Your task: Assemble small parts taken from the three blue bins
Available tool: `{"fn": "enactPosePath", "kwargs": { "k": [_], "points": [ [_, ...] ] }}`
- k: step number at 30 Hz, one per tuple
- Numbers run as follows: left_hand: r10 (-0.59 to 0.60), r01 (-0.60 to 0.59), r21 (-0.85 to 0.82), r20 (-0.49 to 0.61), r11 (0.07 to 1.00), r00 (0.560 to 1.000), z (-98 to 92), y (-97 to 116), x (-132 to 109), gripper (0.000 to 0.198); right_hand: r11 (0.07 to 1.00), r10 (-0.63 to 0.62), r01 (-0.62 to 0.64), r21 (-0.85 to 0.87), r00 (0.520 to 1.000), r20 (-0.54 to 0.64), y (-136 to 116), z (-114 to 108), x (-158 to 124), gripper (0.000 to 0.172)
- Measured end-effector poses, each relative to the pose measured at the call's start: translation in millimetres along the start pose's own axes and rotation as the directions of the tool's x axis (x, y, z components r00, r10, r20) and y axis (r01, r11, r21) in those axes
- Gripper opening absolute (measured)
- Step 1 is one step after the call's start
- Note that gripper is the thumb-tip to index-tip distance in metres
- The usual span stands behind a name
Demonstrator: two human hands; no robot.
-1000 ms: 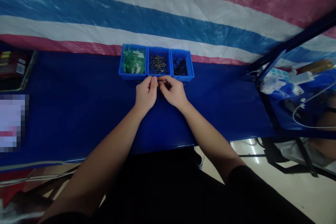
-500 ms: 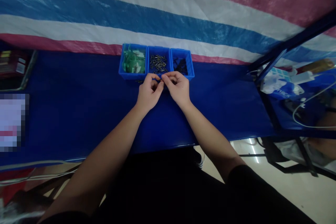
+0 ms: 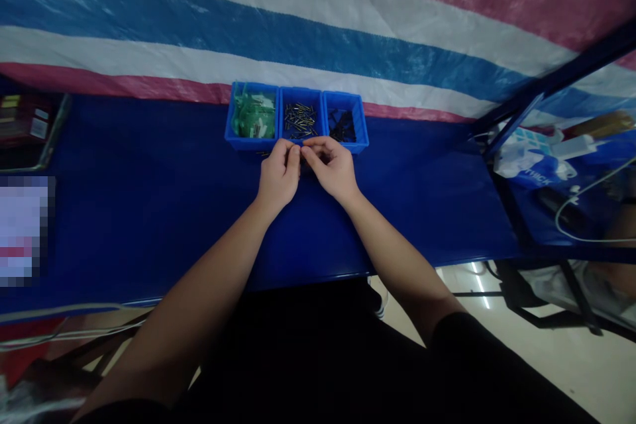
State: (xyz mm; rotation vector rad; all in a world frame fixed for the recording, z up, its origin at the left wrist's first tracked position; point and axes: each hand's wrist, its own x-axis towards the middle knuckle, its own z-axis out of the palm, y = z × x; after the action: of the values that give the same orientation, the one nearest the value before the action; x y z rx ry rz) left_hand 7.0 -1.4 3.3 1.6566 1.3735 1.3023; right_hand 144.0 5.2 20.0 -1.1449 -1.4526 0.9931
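The left hand (image 3: 279, 175) and the right hand (image 3: 334, 169) are held almost fingertip to fingertip above the counter (image 3: 397, 199), with thumbs and fingers curled inward as if for close finger work. Whether a small piece is gripped between them cannot be made out, as the fingertips are too small and dim.

Fine handling is judged to be under way. How much is done cannot be read from what is shown; plenty of stock is left, since loose pieces are seen in all three bins.

Just beyond the left hand, a few small pieces (image 3: 263, 154) are laid on the counter, before the left bin (image 3: 251, 144). Metal pins (image 3: 301, 118) are heaped in the middle bin (image 3: 301, 94), directly beyond the fingertips. Dark pieces (image 3: 342, 127) are held in the right bin (image 3: 360, 144), just beyond the right hand; green plastic (image 3: 243, 120) and pale pieces (image 3: 259, 129) are contained in the left one. Behind, the counter is backed by a striped sheet (image 3: 298, 26).
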Motion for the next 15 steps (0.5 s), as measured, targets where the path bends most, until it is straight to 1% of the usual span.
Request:
{"fn": "enactPosePath", "kwargs": {
  "k": [4, 7, 11, 15],
  "points": [
    [-0.009, 0.009, 0.013, -0.024, 1.0, 1.0, -0.9, 0.3, 0.5, 0.034, 0.998, -0.052, 0.053, -0.039, 0.998, 0.033, -2.4, -0.1, -2.3, 0.019],
    [-0.003, 0.003, 0.008, -0.033, 1.0, 0.999, -0.2, -2.4, 0.3, 0.033, 0.996, -0.065, 0.067, -0.06, 0.997, 0.037, -2.9, -0.6, -3.0, 0.02],
    [0.011, -0.012, -0.035, -0.027, 0.999, 1.0, 1.9, -7.4, 0.1, 0.025, 0.989, -0.08, 0.081, -0.122, 0.997, 0.016, 1.0, -1.7, -1.4, 0.03],
    [0.037, -0.036, -0.05, 0.01, 0.998, 0.999, 2.5, -8.5, 0.0, 0.02, 0.978, -0.09, 0.085, -0.19, 0.996, -0.014, 4.0, -2.4, 0.1, 0.04]
  ]
}}
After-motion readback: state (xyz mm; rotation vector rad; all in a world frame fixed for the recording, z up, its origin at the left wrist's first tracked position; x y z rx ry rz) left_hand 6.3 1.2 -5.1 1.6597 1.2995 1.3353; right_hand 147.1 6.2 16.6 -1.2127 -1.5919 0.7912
